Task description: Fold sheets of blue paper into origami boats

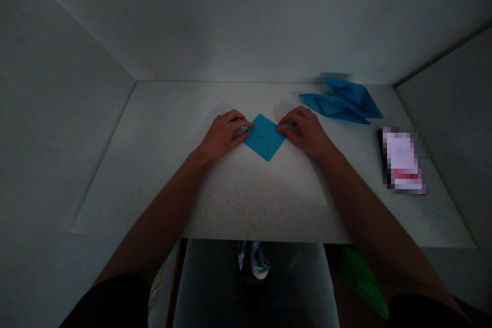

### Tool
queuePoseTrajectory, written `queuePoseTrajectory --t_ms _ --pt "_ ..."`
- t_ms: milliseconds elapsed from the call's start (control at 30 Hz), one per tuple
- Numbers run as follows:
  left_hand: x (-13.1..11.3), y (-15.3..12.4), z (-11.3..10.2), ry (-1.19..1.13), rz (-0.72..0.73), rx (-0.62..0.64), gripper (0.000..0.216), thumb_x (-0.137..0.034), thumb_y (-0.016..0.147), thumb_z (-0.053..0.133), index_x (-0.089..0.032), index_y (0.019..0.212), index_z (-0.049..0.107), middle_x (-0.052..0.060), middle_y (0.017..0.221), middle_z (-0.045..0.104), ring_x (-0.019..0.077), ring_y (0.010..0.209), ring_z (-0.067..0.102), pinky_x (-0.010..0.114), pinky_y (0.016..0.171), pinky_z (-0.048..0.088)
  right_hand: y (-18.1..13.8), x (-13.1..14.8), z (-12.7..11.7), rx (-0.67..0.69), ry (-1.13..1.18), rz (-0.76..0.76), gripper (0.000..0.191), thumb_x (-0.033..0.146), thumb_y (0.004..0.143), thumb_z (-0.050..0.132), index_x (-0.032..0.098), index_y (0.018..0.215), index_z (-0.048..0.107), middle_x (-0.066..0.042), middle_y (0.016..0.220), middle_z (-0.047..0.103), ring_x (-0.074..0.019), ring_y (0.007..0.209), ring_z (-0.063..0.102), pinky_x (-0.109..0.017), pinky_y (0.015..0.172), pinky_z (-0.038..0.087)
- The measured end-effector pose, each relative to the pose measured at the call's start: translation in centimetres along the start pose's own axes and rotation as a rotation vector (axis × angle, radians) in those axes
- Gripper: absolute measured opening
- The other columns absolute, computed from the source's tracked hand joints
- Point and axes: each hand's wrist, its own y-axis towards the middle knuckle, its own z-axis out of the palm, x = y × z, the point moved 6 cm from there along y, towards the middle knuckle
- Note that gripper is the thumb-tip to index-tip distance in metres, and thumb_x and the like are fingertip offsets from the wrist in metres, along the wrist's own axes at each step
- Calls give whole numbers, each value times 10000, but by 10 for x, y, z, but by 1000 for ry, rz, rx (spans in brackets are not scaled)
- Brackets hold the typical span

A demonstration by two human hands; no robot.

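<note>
sleeves [109,303]; blue paper [265,139] between left hand [225,134], right hand [306,130], touching both

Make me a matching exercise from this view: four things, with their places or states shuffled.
1. Blue paper diamond
2. Phone
3. Folded blue shapes
4. Green object

A. Below tabletop level
B. Near the back wall
C. Between left hand and right hand
D. Screen lit

Pairs: 1-C, 2-D, 3-B, 4-A
</note>
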Motion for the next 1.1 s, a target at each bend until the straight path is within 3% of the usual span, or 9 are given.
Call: queuePoseTrajectory --t_ms 167,333,500,567,700,933,1100 --pt "1 -1 3 77 3 33 260 -321 1055 713 -334 1268 861 91 1304 781 283 1184 717 489 1063 518 -2 -3 -3 -14 -15 16 332 591 983 817 261 974 783 -114 1113 745 -330 1044 685 -531 959 546" --pt "-2 -4 3 73 -17 49 318 -443 1026 789 -339 1321 845 93 1354 758 300 1223 704 505 1101 482 -3 -1 -4 81 54 51 366 600 990 817 246 907 771 -97 1118 756 -321 1092 718 -534 1016 509" --pt "-4 -4 1 75 -47 39 492 -523 1039 774 -333 1493 758 108 1359 747 324 1247 695 497 1093 483 -1 2 -1 117 324 113 379 619 1025 769 255 935 716 -49 941 771 -218 817 680 -395 796 545" --pt "-5 -4 1 65 -61 38 581 -582 1051 746 -326 1571 700 119 1364 746 327 1228 699 500 1092 486 0 2 0 92 448 146 395 649 1020 765 265 962 689 -50 985 793 -207 800 679 -368 735 560" --pt "-7 -4 -1 3 -84 21 648 -648 1085 663 -315 1639 624 127 1419 746 309 1191 715 497 1110 488 1 4 -1 1 576 163 404 644 995 799 273 965 642 -81 1275 797 -191 866 719 -367 750 619" --pt "-13 -5 -3 -78 -73 23 653 -670 1096 635 -320 1646 598 131 1522 738 301 1189 736 502 1140 491 2 -6 -9 -125 636 220 407 658 922 884 311 1046 709 -76 1432 739 -245 1083 764 -382 809 681" --pt "-20 -6 1 -211 -68 25 761 -670 998 809 -325 1640 588 135 1474 755 302 1165 771 517 1145 526 3 -5 -7 -183 590 181 320 634 990 813 343 1125 800 -84 1449 718 -303 1274 729 -431 876 688"
